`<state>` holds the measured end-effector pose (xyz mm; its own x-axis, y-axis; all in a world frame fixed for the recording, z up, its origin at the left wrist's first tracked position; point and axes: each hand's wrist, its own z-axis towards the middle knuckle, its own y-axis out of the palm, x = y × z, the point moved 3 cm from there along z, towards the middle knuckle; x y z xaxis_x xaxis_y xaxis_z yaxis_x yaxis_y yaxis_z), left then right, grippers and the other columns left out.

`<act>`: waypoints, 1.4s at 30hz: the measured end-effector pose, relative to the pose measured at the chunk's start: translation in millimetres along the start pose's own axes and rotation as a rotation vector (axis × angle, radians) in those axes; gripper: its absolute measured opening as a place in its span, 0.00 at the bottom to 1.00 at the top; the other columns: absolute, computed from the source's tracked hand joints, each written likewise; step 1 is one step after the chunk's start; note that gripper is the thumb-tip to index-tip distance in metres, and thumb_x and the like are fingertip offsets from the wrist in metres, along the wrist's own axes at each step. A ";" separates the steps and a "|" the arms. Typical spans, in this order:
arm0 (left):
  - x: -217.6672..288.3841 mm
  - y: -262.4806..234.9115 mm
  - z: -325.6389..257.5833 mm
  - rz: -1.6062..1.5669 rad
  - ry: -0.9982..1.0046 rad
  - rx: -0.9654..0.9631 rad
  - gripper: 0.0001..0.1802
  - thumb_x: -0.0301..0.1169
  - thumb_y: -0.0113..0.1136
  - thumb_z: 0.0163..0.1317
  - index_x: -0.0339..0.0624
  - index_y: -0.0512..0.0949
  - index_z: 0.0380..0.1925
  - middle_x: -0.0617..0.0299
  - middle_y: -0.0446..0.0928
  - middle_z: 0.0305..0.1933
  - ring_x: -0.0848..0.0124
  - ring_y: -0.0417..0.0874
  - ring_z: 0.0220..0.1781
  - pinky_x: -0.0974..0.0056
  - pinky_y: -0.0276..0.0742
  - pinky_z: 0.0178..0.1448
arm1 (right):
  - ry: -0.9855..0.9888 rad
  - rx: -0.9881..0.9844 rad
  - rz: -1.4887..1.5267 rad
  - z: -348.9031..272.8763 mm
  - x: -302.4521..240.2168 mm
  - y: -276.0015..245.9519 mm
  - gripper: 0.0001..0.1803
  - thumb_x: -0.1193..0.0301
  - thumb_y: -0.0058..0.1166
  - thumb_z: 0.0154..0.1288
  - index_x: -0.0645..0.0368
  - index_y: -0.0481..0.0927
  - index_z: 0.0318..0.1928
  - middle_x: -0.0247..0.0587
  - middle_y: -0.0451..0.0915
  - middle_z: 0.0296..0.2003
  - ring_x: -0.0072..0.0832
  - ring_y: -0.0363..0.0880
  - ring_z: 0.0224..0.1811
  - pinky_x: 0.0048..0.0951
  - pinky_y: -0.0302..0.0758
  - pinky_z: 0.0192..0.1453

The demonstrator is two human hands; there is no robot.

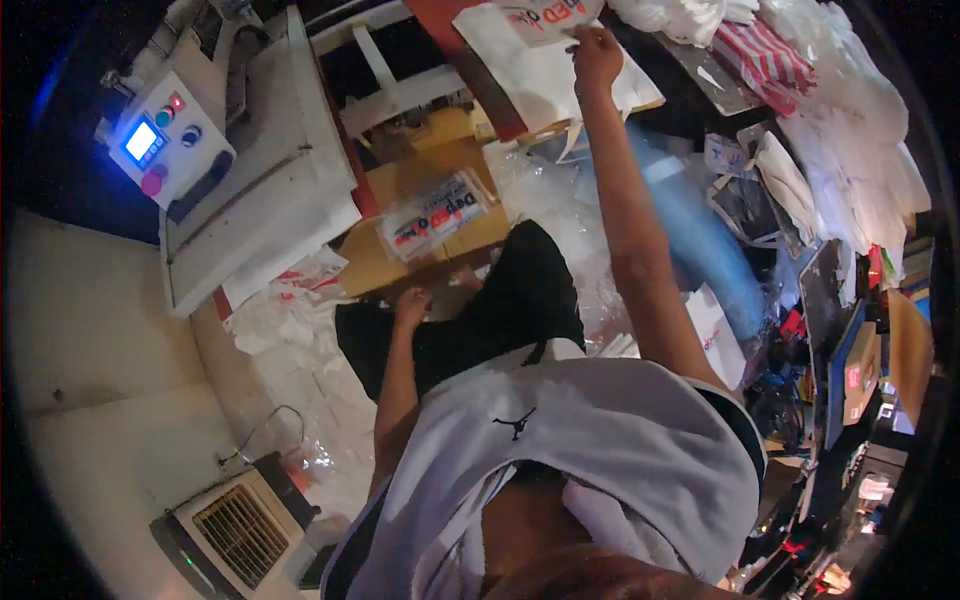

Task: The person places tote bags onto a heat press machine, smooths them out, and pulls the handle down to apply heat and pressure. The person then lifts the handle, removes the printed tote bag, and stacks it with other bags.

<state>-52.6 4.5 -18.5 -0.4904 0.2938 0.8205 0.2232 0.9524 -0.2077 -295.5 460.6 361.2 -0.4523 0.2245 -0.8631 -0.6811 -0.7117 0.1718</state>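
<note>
My right hand (pixel 597 62) reaches far forward, its fingers closed at the edge of a white printed bag (pixel 540 18). This bag lies on top of a stack of white bags (pixel 508 62), whose handles hang over the near side. My left hand (pixel 412 304) rests by my dark shorts with its fingers loosely curled, and nothing shows in it. Ahead of that hand, a clear plastic pack of white printed bags (pixel 437 217) sits on an opened cardboard box (pixel 365 252).
At the left stands a white machine with a lit control box (pixel 172 140) and a flat metal plate (pixel 262 180). White bags (pixel 290 325) pile below it. An air cooler (pixel 240 530) is at lower left. Plastic bags (pixel 850 130) heap at right, near a blurred blue shape (pixel 700 225).
</note>
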 end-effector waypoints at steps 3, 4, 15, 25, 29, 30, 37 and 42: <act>-21.5 2.5 13.5 -0.015 -0.083 -0.076 0.12 0.34 0.65 0.64 0.38 0.81 0.43 0.59 0.83 0.32 0.72 0.83 0.28 0.66 0.78 0.28 | 0.319 0.179 -0.063 26.4 80.7 -14.6 0.10 0.70 0.63 0.59 0.67 0.83 0.33 0.41 0.84 0.25 0.28 0.83 0.21 0.31 0.79 0.27; -24.4 3.3 14.9 -0.082 -0.067 -0.139 0.12 0.35 0.66 0.65 0.38 0.82 0.42 0.60 0.82 0.30 0.73 0.82 0.28 0.67 0.77 0.29 | 0.316 0.126 -0.141 32.0 100.7 -17.7 0.12 0.68 0.63 0.58 0.67 0.83 0.32 0.43 0.85 0.26 0.29 0.83 0.21 0.32 0.80 0.29; 206.8 -68.2 -147.3 -0.120 0.286 -0.232 0.13 0.32 0.57 0.73 0.39 0.80 0.52 0.61 0.82 0.41 0.74 0.84 0.42 0.68 0.78 0.49 | -0.082 -0.098 -1.241 35.3 79.2 -20.7 0.32 0.43 0.68 0.56 0.61 0.83 0.43 0.55 0.84 0.43 0.51 0.85 0.48 0.50 0.81 0.49; 407.6 -224.0 -181.7 1.047 0.999 1.019 0.20 0.33 0.60 0.71 0.41 0.77 0.60 0.50 0.80 0.56 0.52 0.77 0.62 0.51 0.69 0.68 | -0.018 -0.471 -1.452 5.5 89.0 10.7 0.55 0.27 0.52 0.59 0.66 0.72 0.67 0.55 0.67 0.71 0.46 0.60 0.76 0.58 0.59 0.74; 411.9 -256.4 -154.9 1.155 0.943 0.916 0.18 0.33 0.61 0.70 0.39 0.78 0.57 0.48 0.80 0.54 0.49 0.77 0.60 0.50 0.70 0.66 | -0.038 -0.551 -1.460 15.8 98.1 7.1 0.57 0.27 0.49 0.60 0.67 0.68 0.70 0.56 0.65 0.72 0.48 0.58 0.77 0.60 0.56 0.75; 413.0 -263.2 -151.2 1.075 0.964 0.863 0.16 0.32 0.60 0.71 0.39 0.79 0.56 0.48 0.81 0.53 0.49 0.78 0.59 0.50 0.71 0.64 | -0.066 -0.541 -1.449 17.6 98.6 5.7 0.57 0.27 0.49 0.60 0.68 0.68 0.70 0.56 0.64 0.73 0.49 0.58 0.77 0.60 0.56 0.76; 412.1 -275.3 -147.0 0.914 0.917 0.747 0.13 0.31 0.60 0.71 0.36 0.81 0.50 0.46 0.82 0.49 0.48 0.82 0.52 0.52 0.75 0.58 | -0.087 -0.580 -1.440 21.9 102.7 4.9 0.56 0.28 0.46 0.62 0.68 0.67 0.70 0.57 0.62 0.74 0.51 0.58 0.77 0.61 0.55 0.77; 415.5 -273.8 -148.4 0.846 0.862 0.750 0.15 0.31 0.63 0.69 0.36 0.81 0.52 0.46 0.83 0.51 0.50 0.83 0.54 0.54 0.75 0.60 | -0.283 -0.366 -1.265 18.1 85.6 -3.0 0.51 0.33 0.51 0.63 0.68 0.71 0.67 0.58 0.67 0.71 0.50 0.63 0.75 0.57 0.60 0.75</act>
<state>-192.4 -146.3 458.3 0.2826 0.9063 0.3144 -0.4405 0.4137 -0.7967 -342.6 494.0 295.4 0.2348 0.9515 -0.1989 -0.5449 -0.0407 -0.8375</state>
